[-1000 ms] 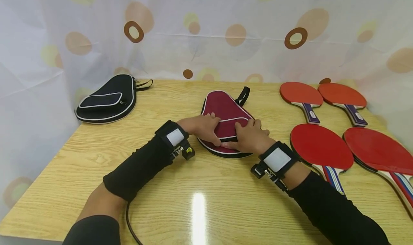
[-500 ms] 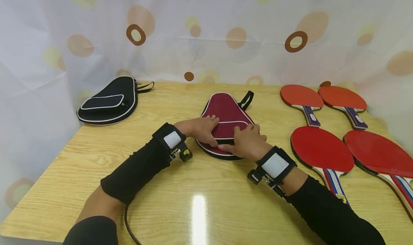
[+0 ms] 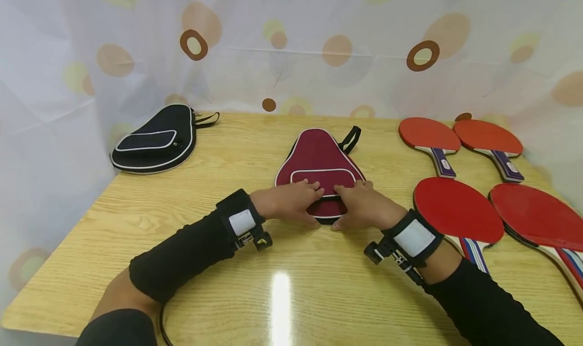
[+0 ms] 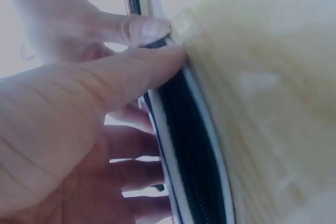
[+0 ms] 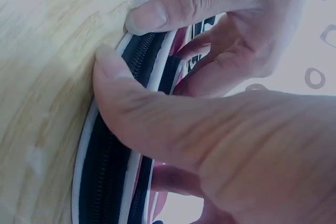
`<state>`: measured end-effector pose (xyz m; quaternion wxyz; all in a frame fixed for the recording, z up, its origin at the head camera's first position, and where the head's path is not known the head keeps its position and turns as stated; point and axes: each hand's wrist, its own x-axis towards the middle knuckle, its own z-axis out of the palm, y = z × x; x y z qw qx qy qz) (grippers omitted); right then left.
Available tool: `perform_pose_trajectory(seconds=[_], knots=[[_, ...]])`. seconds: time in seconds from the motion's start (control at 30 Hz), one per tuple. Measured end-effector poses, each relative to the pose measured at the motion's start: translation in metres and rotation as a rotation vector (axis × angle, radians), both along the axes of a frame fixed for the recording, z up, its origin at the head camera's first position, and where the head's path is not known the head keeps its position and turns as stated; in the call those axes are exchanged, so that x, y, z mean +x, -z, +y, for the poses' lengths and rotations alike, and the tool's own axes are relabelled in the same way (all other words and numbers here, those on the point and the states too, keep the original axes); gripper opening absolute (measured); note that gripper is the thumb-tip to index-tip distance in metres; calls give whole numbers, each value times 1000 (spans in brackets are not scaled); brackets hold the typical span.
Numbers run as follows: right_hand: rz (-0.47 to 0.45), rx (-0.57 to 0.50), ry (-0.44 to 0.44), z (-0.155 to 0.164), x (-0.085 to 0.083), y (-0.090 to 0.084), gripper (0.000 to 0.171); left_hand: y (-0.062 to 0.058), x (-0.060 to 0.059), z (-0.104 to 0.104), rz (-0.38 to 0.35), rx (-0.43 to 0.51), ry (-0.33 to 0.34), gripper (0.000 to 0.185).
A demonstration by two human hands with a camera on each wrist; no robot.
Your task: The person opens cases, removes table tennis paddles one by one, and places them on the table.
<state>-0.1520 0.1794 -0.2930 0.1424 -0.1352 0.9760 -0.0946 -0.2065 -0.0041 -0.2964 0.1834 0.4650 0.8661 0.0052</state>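
Both hands, left hand [image 3: 291, 200] and right hand [image 3: 362, 204], pinching maroon paddle case [image 3: 321, 156] rim at 6 o'clock, steadying it flat on tabletop [image 3: 282, 290].

Bare wood table [image 3: 282, 290] fills the lower middle of the frame, open for a hand. At right, four red paddles [image 3: 457, 209] crowd the surface. The black case [image 3: 155, 141] blocks the upper left. A curtain [image 3: 291, 47] walls off the top and both sides.
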Motion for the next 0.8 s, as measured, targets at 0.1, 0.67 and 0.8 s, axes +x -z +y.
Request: perform_pose_trajectory(seconds=[0.1,0.67,0.8], knots=[[28,-3,-6,-2,0,2,85,1,-1,0,24,-5,-12,78],[100,15,-24,-1,-21,6,80,0,-20,4,25,14,-70,79],[86,11,4,0,-34,6,78,0,-32,7,44,4,-70,77]])
